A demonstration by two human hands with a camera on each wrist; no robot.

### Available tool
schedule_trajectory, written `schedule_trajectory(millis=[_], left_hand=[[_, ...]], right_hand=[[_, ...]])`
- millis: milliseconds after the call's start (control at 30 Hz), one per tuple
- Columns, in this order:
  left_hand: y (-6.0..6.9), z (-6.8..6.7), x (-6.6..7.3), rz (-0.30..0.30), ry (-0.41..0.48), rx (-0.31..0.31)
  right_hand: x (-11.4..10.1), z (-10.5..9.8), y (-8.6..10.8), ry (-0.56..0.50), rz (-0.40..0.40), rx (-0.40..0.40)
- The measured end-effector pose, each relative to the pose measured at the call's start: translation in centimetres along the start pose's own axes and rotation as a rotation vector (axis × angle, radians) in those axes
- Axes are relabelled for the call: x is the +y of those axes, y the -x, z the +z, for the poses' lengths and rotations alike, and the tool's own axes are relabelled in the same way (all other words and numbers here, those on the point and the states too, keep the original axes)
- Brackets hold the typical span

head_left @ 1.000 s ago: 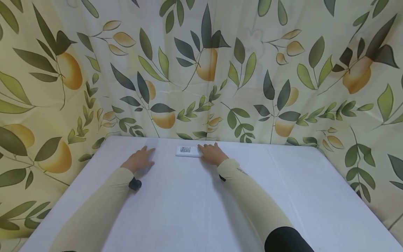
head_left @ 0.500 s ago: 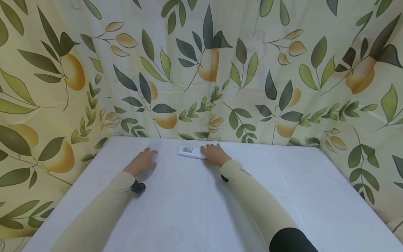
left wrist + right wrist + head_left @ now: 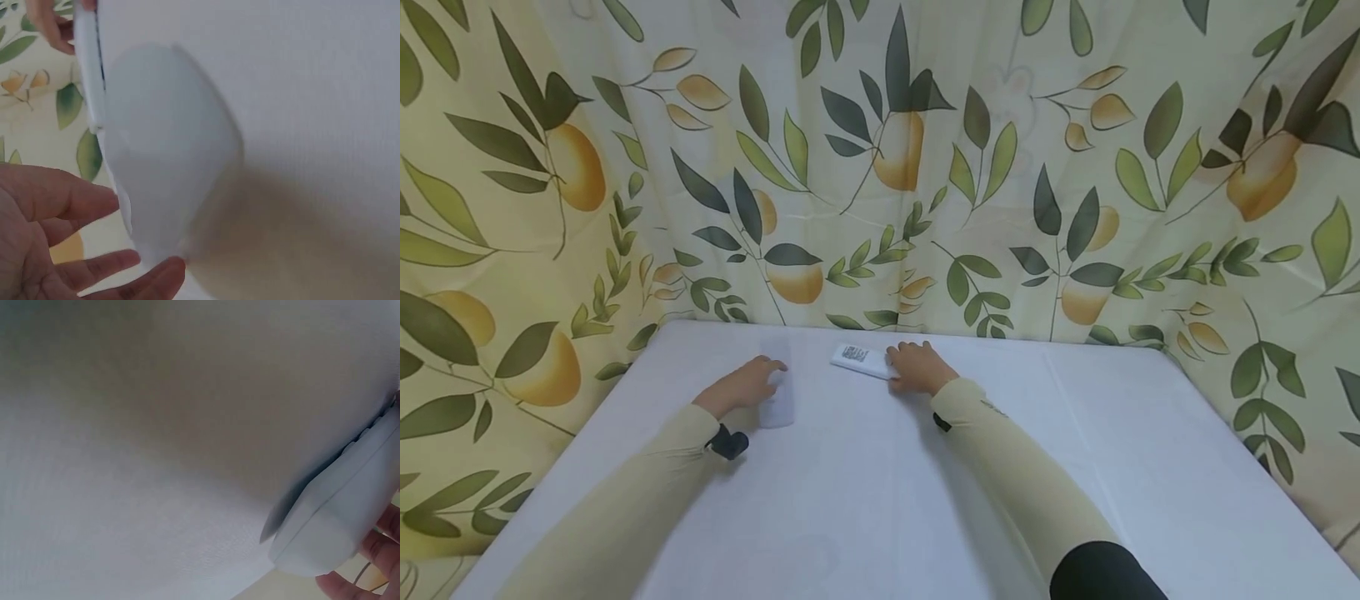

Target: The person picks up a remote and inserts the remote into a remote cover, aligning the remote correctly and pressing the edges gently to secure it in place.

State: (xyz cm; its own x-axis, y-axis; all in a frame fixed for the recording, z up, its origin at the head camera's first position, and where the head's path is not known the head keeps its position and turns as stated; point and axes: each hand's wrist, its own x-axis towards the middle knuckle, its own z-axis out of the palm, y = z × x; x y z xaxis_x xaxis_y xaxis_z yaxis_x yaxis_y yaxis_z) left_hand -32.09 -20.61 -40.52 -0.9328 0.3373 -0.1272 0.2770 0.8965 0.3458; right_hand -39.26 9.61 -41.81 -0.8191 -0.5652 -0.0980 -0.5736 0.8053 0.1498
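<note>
My left hand pinches a translucent plastic sleeve near the far left of the table. In the left wrist view the see-through sleeve has a rounded, bent outline, and the fingertips touch its near edge. To its right, my right hand grips one end of a slim white remote control. A label with printed code shows on its upper side. Seen from the right wrist, the remote has bumps like buttons facing the tabletop, and the fingers lie along its outer side.
A white cloth covers the table. Its far edge runs just behind both hands. Behind and at the sides hangs a curtain printed with leaves and orange fruit.
My left hand has moved slightly right and taken hold of the sleeve, which now shows clearly beside the fingers. The remote has shifted slightly right and turned so it slants, still in my right hand.
</note>
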Motion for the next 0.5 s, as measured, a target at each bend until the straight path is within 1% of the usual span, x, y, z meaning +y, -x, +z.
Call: schedule_trajectory(millis=[67, 100, 167, 200, 300, 367, 433, 500], left_hand=[[0.0, -0.3, -0.2, 0.002, -0.058, -0.026], [0.0, -0.5, -0.4, 0.006, -0.108, -0.033], [-0.3, -0.7, -0.8, 0.021, -0.225, -0.029], [-0.5, -0.7, -1.0, 0.045, -0.299, -0.015], [-1.3, -0.8, -1.6, 0.152, -0.512, 0.057], [-1.8, -0.7, -2.1, 0.236, -0.606, 0.103], [-2.3, -0.5, -2.4, 0.309, -0.657, 0.129], [-2.6, -0.3, -2.6, 0.355, -0.659, 0.129]], right_hand=[[-0.2, -0.1, 0.1, -0.017, 0.003, -0.002], [-0.2, -0.1, 0.1, -0.021, 0.007, -0.004], [-0.4, -0.1, 0.1, -0.022, 0.02, -0.009], [-0.5, -0.1, 0.1, -0.022, 0.03, -0.013], [-0.8, -0.1, 0.1, -0.042, 0.052, -0.005], [-1.1, -0.2, 0.1, -0.062, 0.064, 0.002], [-1.4, -0.2, 0.1, -0.08, 0.072, 0.015], [-1.6, -0.2, 0.1, -0.082, 0.081, 0.022]])
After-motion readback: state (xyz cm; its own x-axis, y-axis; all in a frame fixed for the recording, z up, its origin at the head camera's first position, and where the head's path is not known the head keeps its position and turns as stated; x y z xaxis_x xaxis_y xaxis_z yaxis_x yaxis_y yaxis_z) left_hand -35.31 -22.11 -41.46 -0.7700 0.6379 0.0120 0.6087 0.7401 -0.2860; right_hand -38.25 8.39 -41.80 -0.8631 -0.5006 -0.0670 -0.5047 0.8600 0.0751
